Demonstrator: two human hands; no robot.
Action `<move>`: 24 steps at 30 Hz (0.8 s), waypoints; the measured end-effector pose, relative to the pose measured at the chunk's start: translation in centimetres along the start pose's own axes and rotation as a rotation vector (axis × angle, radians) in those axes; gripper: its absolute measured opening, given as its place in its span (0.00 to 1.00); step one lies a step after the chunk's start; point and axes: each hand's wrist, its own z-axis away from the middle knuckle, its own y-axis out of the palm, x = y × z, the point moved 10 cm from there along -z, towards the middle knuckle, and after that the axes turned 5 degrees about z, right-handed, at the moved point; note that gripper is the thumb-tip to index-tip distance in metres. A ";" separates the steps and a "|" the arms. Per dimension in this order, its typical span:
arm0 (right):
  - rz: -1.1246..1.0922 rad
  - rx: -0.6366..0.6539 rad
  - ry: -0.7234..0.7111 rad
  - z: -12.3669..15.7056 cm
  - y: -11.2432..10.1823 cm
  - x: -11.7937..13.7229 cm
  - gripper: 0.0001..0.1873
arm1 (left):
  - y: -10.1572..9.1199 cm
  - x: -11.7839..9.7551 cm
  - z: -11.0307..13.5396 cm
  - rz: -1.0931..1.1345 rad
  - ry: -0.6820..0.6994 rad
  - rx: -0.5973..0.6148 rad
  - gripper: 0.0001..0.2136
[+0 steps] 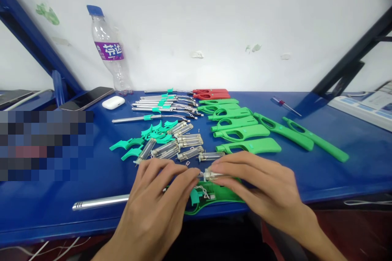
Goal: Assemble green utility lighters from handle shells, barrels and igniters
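My right hand [260, 179] grips a clear lighter fuel tank [211, 174] between thumb and fingers, its valve end turned left. At that end, the fingertips of my left hand [162, 195] are pinched together; whatever they hold is too small to make out. Below both hands lies an open green lighter shell half [226, 193], with a teal trigger [195, 197] and white wires inside. A silver metal tube [101, 202] runs out to the left, partly hidden by my left hand. More clear fuel tanks [191, 153] and loose teal triggers [131, 143] lie just beyond.
Several green lighter shells [248, 146] and red ones [211, 94] lie right of silver tubes with wires [137, 119]. A screwdriver [286, 105] rests at the right. Near the wall are a plastic bottle [108, 51], a white earphone case [113, 102] and a phone [87, 98].
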 end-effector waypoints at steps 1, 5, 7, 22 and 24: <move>0.003 0.000 0.001 0.0 0.0 0.0 0.08 | 0.0 0.0 0.0 0.007 0.004 -0.003 0.10; 0.015 0.013 -0.001 0.0 0.0 0.0 0.08 | -0.1 -0.1 -0.1 0.044 0.015 -0.010 0.09; 0.024 0.023 -0.008 -0.1 0.1 0.2 0.09 | 0.0 -0.1 -0.1 0.047 0.014 -0.004 0.08; 0.001 0.019 -0.030 0.2 0.1 0.4 0.07 | 0.2 -0.5 0.3 0.078 0.034 0.021 0.08; -0.005 0.014 -0.033 0.3 0.2 0.4 0.06 | 0.0 -0.6 0.2 0.086 0.038 0.010 0.08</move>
